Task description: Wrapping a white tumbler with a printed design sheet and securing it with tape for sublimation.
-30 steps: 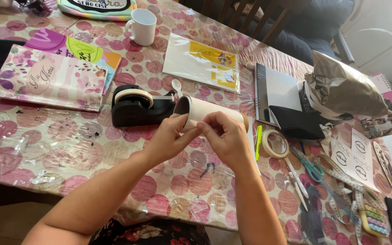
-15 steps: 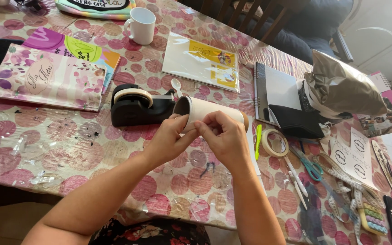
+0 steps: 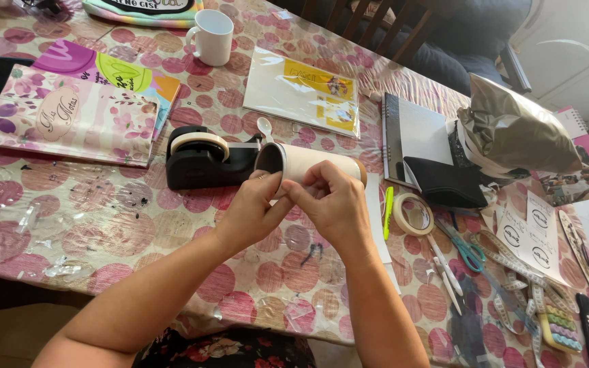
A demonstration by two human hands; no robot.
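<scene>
A cardboard tube wrapped in white paper (image 3: 306, 162) lies on its side above the table, its open end turned left. My left hand (image 3: 250, 210) pinches the tube's near rim with thumb and fingers. My right hand (image 3: 332, 203) grips the tube from the front, fingertips meeting the left hand's at the rim. Just left of the tube stands a black tape dispenser (image 3: 206, 159) with a pale roll of tape. A small white plastic spoon (image 3: 265, 127) lies behind the tube.
On the pink-dotted tablecloth (image 3: 90, 218): a white mug (image 3: 213, 35), floral notebook (image 3: 69, 124), clear sleeve with a yellow card (image 3: 305, 94), spiral notebook (image 3: 414, 136), crumpled silver bag (image 3: 516, 133), tape roll (image 3: 412, 214), green marker (image 3: 388, 202), scissors (image 3: 463, 247), measuring tape (image 3: 512, 272).
Both hands stay on the tube's open end; the fingers have shifted slightly along the rim. The tube and the other things have not moved.
</scene>
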